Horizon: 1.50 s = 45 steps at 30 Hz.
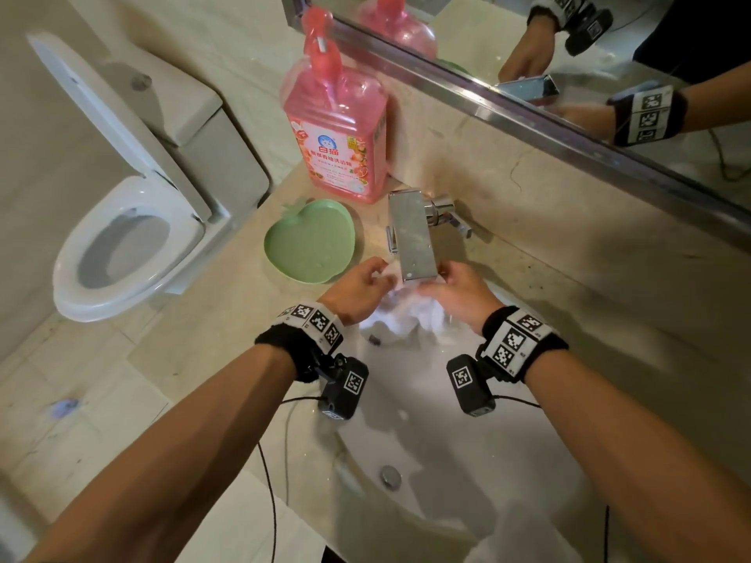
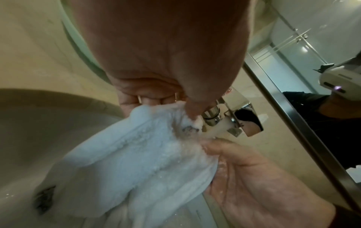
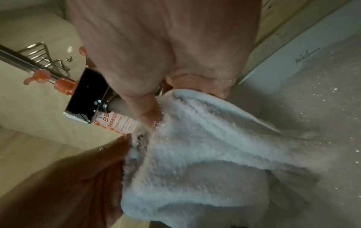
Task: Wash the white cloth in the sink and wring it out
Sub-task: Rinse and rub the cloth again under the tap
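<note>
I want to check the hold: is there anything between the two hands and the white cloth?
Nothing visible. The left hand and right hand both grip the white cloth directly, under the faucet, over the sink.

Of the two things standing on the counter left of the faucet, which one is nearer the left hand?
The green apple-shaped dish. It lies flat just beyond the left hand, while the pink pump bottle stands upright farther back by the mirror.

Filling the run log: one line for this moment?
stage: rinsing | both hands: left hand, right hand grip white cloth under faucet | water: running | wringing: not yet
</note>
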### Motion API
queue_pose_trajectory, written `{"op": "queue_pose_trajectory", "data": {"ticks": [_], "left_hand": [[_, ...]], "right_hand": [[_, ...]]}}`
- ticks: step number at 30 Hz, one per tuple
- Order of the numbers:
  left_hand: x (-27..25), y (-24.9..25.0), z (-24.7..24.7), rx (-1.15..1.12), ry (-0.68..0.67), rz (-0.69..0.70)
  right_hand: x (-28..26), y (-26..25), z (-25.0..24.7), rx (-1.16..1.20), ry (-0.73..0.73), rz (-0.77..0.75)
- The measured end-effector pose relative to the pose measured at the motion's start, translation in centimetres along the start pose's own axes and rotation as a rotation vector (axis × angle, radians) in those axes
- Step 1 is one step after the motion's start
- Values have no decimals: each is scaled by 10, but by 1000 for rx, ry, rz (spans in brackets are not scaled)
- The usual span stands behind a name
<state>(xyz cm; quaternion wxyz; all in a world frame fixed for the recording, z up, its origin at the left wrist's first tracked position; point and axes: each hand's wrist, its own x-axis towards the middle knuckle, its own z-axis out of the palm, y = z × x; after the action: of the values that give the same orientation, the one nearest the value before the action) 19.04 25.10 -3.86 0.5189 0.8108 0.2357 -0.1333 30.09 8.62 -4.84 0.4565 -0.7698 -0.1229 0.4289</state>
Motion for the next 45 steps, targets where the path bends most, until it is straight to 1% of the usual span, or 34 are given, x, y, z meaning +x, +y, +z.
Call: {"op": "queue_pose_trajectory", "data": {"ticks": [2,4,6,8,9,11,12,14,15,17,19,21,23,25,27,30,32,33,36,37,38,39,41,42,44,45], "left_hand": [[1,-2,3,24,10,1],[5,4,10,5,-36,32],[9,13,20,11,-92,52],[14,20,27,56,-83,38],[16,22,28,65,-71,30],[19,26,28,47,-61,46],[19,26,26,11,-65,55],[18,22,24,-48,-106,35],[17,17,23,-18,-144,1],[16,5,21,117,-209,-69],[15,-5,18,176,-180,-51],[12,-8,14,138,-135,14],[10,-6,10,96,-132,64],[8,-3,5,113,-135,102],[7,0,1,142,-116,116],[8,-2,-8,99,-58,56],[9,-5,-12,57,-78,2],[9,-8,-12,88,-91,-12],[9,-11,-4,283,-129,-33],[9,-11,1,287,-137,-30],[9,-9,5,250,-138,-21],[10,-6,9,204,-129,-8],[12,2,16,155,-127,41],[15,5,20,151,-134,69],[21,12,26,138,-110,83],[24,13,28,116,-83,56]], "right_hand": [[-1,4,-7,-27,65,7],[-4,8,-12,-11,59,22],[-7,12,-17,-12,21,52],[-10,15,-20,-50,-52,69],[-12,17,-21,-97,-82,53],[-15,16,-22,-188,-71,-23],[-16,16,-22,-184,-43,-49],[-15,14,-22,-94,5,-70],[-15,13,-23,-40,25,-75],[-14,9,-26,45,82,-81],[-14,7,-28,77,125,-89],[-14,8,-27,44,106,-72],[-15,8,-20,4,24,-35],[-16,6,-8,-51,-68,-16],[-15,0,6,-93,-109,-30],[-6,-7,16,-46,-67,-5],[-1,-8,15,-5,-32,-4],[1,-6,14,9,-8,5],[0,-1,7,-17,115,40],[-1,-1,3,-41,145,43],[-1,1,-1,-58,138,39],[-2,3,-5,-62,99,27],[-8,7,-10,-66,-28,3],[-10,10,-10,-87,-62,1],[-12,16,-12,-126,-17,0],[-14,17,-14,-110,15,12]]}}
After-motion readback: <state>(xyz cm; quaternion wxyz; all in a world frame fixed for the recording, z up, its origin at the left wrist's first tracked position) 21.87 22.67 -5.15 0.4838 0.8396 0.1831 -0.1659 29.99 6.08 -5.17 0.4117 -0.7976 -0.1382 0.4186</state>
